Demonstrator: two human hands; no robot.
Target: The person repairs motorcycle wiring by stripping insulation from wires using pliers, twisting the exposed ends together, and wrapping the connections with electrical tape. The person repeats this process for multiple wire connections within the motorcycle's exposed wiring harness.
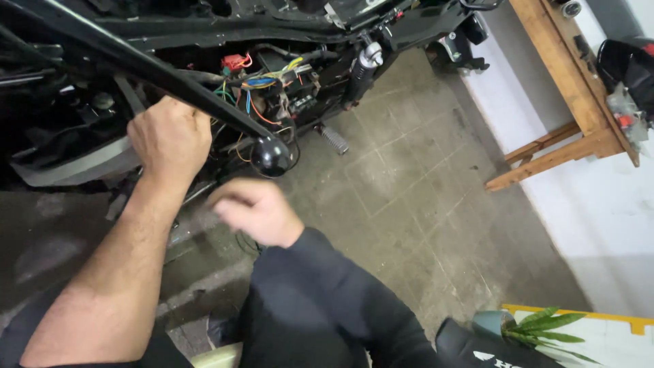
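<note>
Gripping a black frame bar (136, 61) of a stripped motorcycle (300, 27), the left hand (170, 140) is closed in a fist around it, knuckles up, bare forearm running down to the lower left. The bar slants from upper left down to a round black knob (272, 155) at its end, just right of that hand.

Right hand (253, 212) sits lower, near the knob but apart from it, blurred; fingers look loosely curled, and whether it holds anything cannot be told. Dark sleeve covers that arm.

Behind the bar: a tangle of coloured wires (262, 85), blue, yellow, orange and green, with a red connector (234, 63) above. A chrome-topped shock absorber (364, 68) stands to the right of the wiring, a ribbed footpeg (334, 139) below it. The bar crosses in front of the wiring.

Grey tiled floor (422, 204) beneath. Wooden bench (565, 88) against the white wall at upper right. Green leaves (545, 327) at the lower right corner.
</note>
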